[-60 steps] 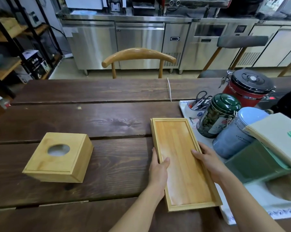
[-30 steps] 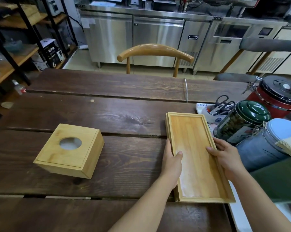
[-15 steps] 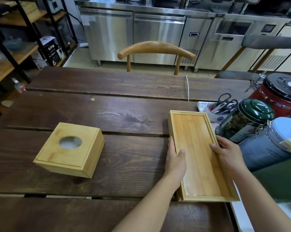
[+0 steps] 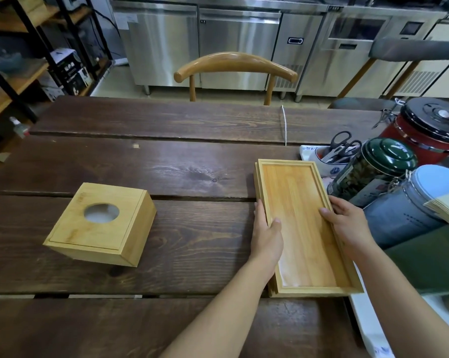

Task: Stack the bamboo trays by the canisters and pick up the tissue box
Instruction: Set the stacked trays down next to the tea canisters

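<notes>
The desk point(image 4: 166, 177) is dark stained wood with open grain and a faint sheen. The bamboo trays point(image 4: 303, 223) look smooth, pale and lightly lacquered; the tissue box point(image 4: 99, 226) is matt pale wood. The cabinets point(image 4: 238, 47) behind are brushed steel.

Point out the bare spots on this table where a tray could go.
Bare wood lies between the tissue box and the stacked trays, and across the far planks toward the chair. The right side is crowded: canisters and a scissors cup press against the trays.
</notes>
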Tool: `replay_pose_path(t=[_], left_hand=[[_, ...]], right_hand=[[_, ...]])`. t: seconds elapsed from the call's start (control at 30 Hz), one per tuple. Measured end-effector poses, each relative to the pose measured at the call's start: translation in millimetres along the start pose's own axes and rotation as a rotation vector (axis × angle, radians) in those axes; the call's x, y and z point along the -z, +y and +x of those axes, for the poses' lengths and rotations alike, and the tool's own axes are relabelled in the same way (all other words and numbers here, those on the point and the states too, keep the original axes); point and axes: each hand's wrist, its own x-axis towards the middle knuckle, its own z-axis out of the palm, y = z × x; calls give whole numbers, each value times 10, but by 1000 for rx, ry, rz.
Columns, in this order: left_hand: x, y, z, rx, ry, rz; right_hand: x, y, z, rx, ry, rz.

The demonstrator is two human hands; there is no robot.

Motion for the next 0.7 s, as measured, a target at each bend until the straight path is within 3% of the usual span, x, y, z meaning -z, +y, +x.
replay_pose_path(t=[0.3, 0.47, 0.7], left_hand=[[45, 27, -28, -30, -45, -9], [246, -80, -234, -126, -178, 52], [424, -227, -520, -58, -269, -34]], right_hand=[[-8, -11, -9, -5, -12, 33], [55, 28, -153, -31, 17, 44], [176, 272, -444, -86, 2, 76]])
